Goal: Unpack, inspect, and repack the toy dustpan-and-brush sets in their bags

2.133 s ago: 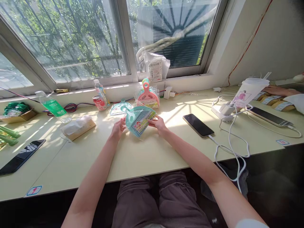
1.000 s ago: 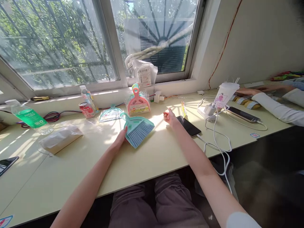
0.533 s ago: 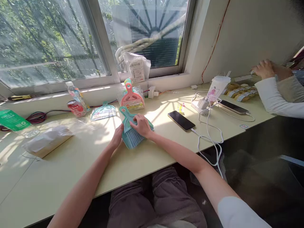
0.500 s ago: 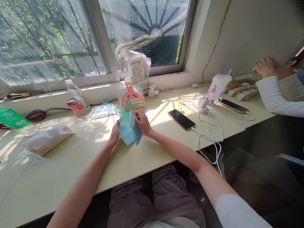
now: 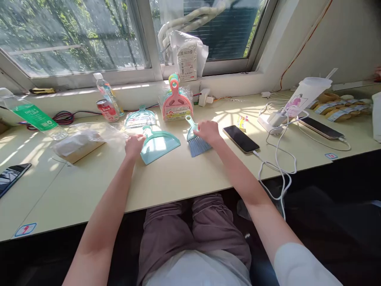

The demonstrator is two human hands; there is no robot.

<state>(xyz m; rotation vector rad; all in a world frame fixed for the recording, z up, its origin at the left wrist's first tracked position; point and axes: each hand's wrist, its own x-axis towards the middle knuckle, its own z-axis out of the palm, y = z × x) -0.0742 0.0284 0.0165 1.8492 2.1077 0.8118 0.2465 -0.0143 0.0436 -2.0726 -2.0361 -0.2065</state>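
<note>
A light teal dustpan [image 5: 160, 145] lies flat on the table, its small looped handle toward the window. My left hand [image 5: 135, 145] is closed at the pan's left edge, fingertips beside the handle. To the right, a small hand brush [image 5: 199, 147] with grey-blue bristles and a teal handle lies apart from the pan. My right hand [image 5: 209, 132] is closed around the brush's right end, its fingertips partly hidden. Behind them stand a pink dustpan-and-brush set [image 5: 177, 104] in clear wrapping and a teal wrapped set [image 5: 140, 118].
A black phone [image 5: 241, 138] on a white cable lies right of the brush, near a power strip [image 5: 270, 125] and plastic cup [image 5: 309, 95]. Left are a tissue pack [image 5: 79, 149], red can [image 5: 107, 111] and bottles. The table's front edge [image 5: 178, 201] is close to my lap.
The dustpan and brush, held together before, are now apart: the pan lies flat at left, the brush at right. My hands have moved apart with them. My view has shifted, and the other person's arms have left most of it.
</note>
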